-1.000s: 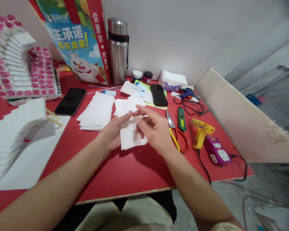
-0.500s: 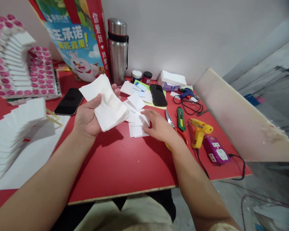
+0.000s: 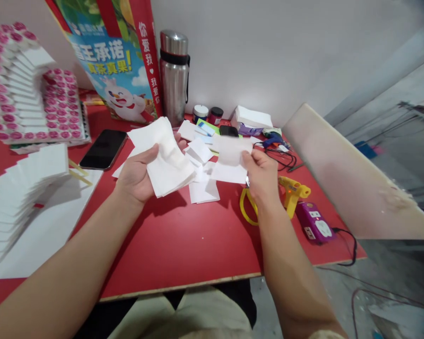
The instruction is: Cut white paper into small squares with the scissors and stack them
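My left hand (image 3: 137, 176) is closed round a thick stack of white paper sheets (image 3: 164, 155), held above the red table (image 3: 176, 245). My right hand (image 3: 263, 176) pinches a single white sheet (image 3: 230, 159) and holds it up in the air, just right of the stack. Between my hands, a few smaller white sheets (image 3: 203, 186) lie loose on the table. Yellow-handled scissors (image 3: 245, 209) lie partly hidden under my right wrist.
A yellow glue gun (image 3: 293, 190) and a purple power strip (image 3: 314, 226) lie at right. A black phone (image 3: 104, 148), a steel flask (image 3: 174, 75), a printed bag (image 3: 116, 61), small jars (image 3: 207, 113) and stacks of white cards (image 3: 24, 188) stand around.
My left hand picked the paper stack off the table and lifted it. My right hand left the loose sheets and rose with one sheet pinched in it.
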A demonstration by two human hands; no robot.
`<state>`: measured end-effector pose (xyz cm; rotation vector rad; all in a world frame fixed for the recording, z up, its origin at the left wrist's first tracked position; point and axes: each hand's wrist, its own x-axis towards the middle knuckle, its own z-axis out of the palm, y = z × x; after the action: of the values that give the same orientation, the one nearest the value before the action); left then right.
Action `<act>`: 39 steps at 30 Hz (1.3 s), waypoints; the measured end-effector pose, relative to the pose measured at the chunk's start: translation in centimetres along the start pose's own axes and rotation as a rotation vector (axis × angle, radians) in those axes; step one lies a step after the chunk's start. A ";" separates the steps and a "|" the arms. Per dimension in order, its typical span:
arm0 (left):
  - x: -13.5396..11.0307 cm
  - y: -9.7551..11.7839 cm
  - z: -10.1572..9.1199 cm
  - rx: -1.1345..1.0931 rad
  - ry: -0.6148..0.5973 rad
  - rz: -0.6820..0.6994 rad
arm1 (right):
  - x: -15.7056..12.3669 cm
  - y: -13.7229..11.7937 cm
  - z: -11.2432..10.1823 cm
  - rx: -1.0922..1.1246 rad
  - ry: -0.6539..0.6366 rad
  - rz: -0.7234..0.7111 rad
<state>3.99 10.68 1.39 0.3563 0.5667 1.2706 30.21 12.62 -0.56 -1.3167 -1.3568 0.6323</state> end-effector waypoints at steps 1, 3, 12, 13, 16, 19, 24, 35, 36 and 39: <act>0.1 -0.2 0.0 0.013 0.004 -0.036 | 0.2 0.0 -0.1 0.134 0.013 0.071; 0.1 -0.8 0.0 0.049 0.030 -0.108 | 0.4 0.1 0.1 0.327 0.007 0.191; -0.2 -3.6 0.8 0.130 0.121 -0.112 | -1.5 -2.1 1.3 -0.111 0.005 -0.106; -0.3 -3.9 0.9 0.140 0.109 -0.098 | -2.0 -2.6 1.6 -0.204 0.011 -0.188; -0.6 -4.7 1.1 0.159 0.096 -0.091 | -3.7 -3.8 3.0 -0.290 -0.060 -0.298; -0.9 -5.5 1.4 0.160 0.119 -0.110 | -5.3 -4.5 4.5 -0.253 -0.151 -0.353; -1.2 -6.2 1.4 0.181 0.131 -0.158 | -6.4 -4.6 5.6 -0.284 -0.167 -0.374; -0.8 -5.2 1.6 -0.057 -0.028 -0.331 | -7.0 -4.8 6.0 -0.155 -0.337 -0.235; -0.8 -5.1 1.6 -0.065 -0.044 -0.342 | -7.0 -4.9 6.0 -0.117 -0.345 -0.188; -0.8 -4.8 1.2 -0.037 -0.046 -0.376 | -6.8 -5.1 5.9 0.068 -0.397 0.009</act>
<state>8.32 8.65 -0.06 0.2343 0.5410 0.9072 21.65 6.86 0.23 -1.1819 -1.6306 0.9746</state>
